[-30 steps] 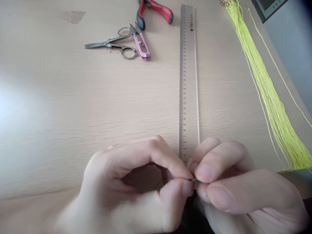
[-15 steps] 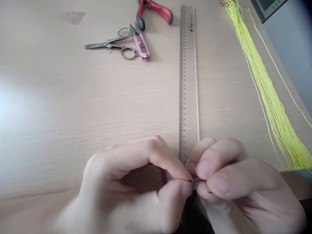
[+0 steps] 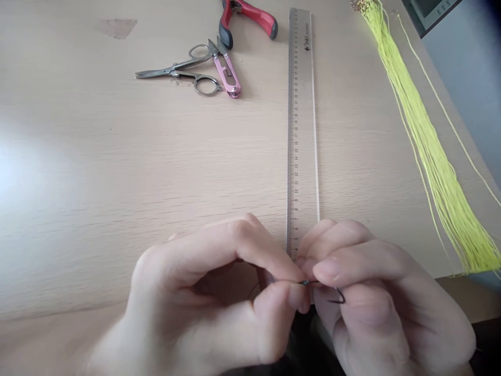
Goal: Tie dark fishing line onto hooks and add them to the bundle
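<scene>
My left hand and my right hand meet at the near edge of the wooden table, fingertips pinched together. Between them is a thin dark wire piece with a hooked end. The left thumb and forefinger pinch one end. The right fingers hold the hooked end, which curls below the right forefinger. Both hands cover the near end of a long steel ruler that runs away from me.
At the far side lie small silver scissors, pink thread snips and red-handled pliers. A bundle of yellow-green cords stretches along the right edge of the table. A dark gap shows below the table edge.
My right fingers have rolled, so the thumb dropped and the hooked end of the dark wire now shows. The left hand barely moved.
</scene>
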`<move>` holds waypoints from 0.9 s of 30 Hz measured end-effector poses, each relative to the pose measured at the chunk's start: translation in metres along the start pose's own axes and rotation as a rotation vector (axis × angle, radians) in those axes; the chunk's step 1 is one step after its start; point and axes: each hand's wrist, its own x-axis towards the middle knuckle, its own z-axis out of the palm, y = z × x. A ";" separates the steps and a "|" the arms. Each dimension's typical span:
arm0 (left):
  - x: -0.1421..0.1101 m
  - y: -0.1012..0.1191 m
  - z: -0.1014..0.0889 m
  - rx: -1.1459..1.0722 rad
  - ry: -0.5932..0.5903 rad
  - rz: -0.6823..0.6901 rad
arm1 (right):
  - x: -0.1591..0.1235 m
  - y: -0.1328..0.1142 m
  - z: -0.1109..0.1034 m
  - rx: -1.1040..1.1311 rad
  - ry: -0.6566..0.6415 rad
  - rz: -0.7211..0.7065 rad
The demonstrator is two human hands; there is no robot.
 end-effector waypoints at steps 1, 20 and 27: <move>0.001 0.001 0.000 0.010 0.007 -0.014 | 0.000 0.000 0.000 -0.021 0.016 0.034; -0.005 -0.004 -0.003 0.058 0.050 -0.100 | 0.000 -0.006 -0.004 -0.037 -0.041 0.114; -0.008 0.002 0.000 0.119 0.099 -0.133 | -0.001 -0.005 -0.002 -0.052 0.009 0.079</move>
